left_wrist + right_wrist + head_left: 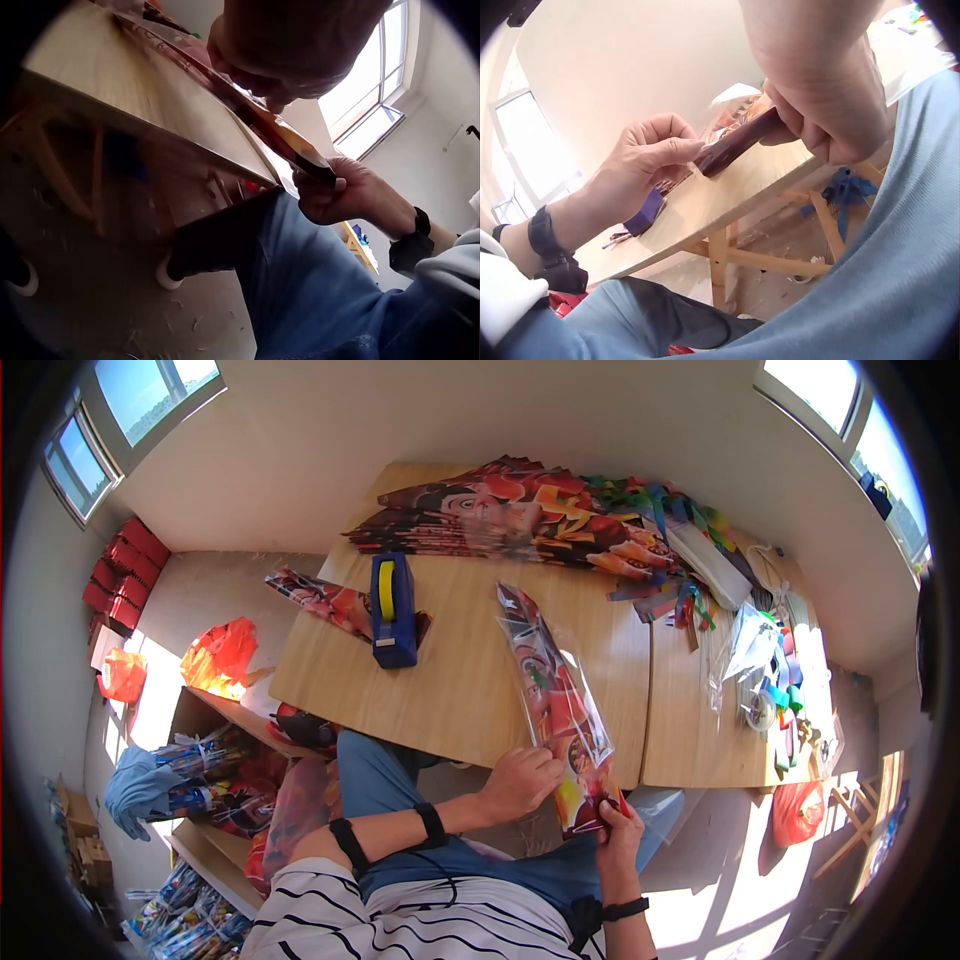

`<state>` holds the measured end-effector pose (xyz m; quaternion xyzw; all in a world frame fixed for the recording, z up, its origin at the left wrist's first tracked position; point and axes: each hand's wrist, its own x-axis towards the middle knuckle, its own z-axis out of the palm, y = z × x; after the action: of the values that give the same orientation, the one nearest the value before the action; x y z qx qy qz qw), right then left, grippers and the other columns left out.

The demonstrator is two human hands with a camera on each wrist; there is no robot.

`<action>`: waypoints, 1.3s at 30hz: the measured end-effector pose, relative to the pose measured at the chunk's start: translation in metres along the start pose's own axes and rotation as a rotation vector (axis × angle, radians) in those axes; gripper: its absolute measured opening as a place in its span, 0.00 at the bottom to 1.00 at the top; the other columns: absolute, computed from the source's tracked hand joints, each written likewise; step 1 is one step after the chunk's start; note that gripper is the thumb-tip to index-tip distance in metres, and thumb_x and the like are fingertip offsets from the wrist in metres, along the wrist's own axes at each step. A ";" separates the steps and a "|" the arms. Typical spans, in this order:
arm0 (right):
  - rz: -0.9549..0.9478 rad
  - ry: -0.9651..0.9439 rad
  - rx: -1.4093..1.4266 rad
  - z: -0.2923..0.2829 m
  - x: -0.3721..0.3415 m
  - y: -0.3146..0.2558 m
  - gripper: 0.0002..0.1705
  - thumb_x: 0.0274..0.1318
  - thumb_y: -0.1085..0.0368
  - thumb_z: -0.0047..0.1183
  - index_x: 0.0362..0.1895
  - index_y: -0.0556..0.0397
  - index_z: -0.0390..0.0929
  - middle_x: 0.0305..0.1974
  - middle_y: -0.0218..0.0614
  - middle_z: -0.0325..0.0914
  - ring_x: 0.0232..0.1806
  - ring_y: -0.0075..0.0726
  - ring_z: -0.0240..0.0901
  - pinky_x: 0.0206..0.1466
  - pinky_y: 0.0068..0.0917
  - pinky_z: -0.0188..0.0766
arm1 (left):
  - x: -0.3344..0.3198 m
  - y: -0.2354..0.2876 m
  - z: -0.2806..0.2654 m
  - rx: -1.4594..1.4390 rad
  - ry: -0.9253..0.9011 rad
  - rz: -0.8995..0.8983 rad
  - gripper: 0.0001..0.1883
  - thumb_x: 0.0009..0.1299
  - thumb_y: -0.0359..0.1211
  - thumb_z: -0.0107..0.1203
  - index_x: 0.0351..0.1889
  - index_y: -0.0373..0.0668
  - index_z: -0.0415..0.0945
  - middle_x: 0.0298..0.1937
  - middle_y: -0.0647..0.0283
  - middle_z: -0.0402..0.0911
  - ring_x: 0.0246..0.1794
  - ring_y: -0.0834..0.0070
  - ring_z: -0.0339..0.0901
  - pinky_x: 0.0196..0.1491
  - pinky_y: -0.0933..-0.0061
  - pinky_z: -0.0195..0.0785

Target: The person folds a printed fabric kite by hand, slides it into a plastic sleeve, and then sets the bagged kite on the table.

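Observation:
A long folded, printed item in a clear plastic sleeve (550,690) lies slantwise, its far part over the table and its near end over the lap. My right hand (618,836) grips the near end, thumb on top. My left hand (522,785) pinches the sleeve's left edge a little higher up. In the left wrist view, the right hand (337,193) holds the end of the folded item (281,139). The right wrist view has the left hand's (649,154) thumb and finger pinching at the dark folded piece (735,146).
A blue tape dispenser (394,610) stands on the table (450,700) over another folded printed piece (320,600). Stacked printed pieces (500,510) and coloured ribbons (690,510) lie along the back. Clear plastic and ribbon rolls (785,670) are at the right; an open box (215,850) stands at the left.

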<state>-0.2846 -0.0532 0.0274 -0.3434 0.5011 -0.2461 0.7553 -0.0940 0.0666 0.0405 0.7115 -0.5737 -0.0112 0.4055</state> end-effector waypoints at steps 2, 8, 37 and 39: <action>0.011 -0.024 -0.005 0.002 0.001 -0.001 0.10 0.53 0.76 0.59 0.42 0.60 0.81 0.28 0.31 0.79 0.15 0.19 0.64 0.14 0.16 0.54 | 0.002 0.006 0.006 -0.149 -0.078 -0.004 0.08 0.66 0.34 0.61 0.35 0.41 0.74 0.33 0.57 0.74 0.36 0.56 0.76 0.38 0.57 0.67; 0.019 -0.039 0.002 0.002 0.008 0.000 0.09 0.52 0.75 0.60 0.40 0.59 0.81 0.26 0.29 0.79 0.14 0.19 0.64 0.14 0.17 0.53 | 0.001 0.019 0.025 -0.362 -0.260 0.022 0.08 0.66 0.32 0.61 0.35 0.42 0.72 0.33 0.56 0.73 0.38 0.54 0.76 0.40 0.55 0.67; -0.148 -0.017 -0.197 -0.032 0.021 0.007 0.12 0.45 0.72 0.71 0.37 0.56 0.86 0.20 0.21 0.75 0.14 0.13 0.59 0.16 0.17 0.49 | 0.119 -0.205 -0.064 -0.417 0.276 -0.824 0.05 0.60 0.19 0.56 0.32 0.35 0.79 0.29 0.59 0.83 0.28 0.70 0.82 0.27 0.70 0.72; -0.158 -0.009 -0.191 -0.032 0.022 0.008 0.12 0.46 0.71 0.70 0.37 0.56 0.86 0.20 0.21 0.74 0.14 0.13 0.58 0.16 0.17 0.49 | 0.123 -0.215 -0.061 -0.397 0.255 -0.802 0.06 0.59 0.18 0.56 0.32 0.35 0.79 0.30 0.59 0.82 0.28 0.70 0.82 0.27 0.70 0.72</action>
<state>-0.3057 -0.0723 0.0001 -0.4535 0.4900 -0.2544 0.6997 0.1514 0.0018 0.0097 0.7816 -0.1858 -0.1890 0.5647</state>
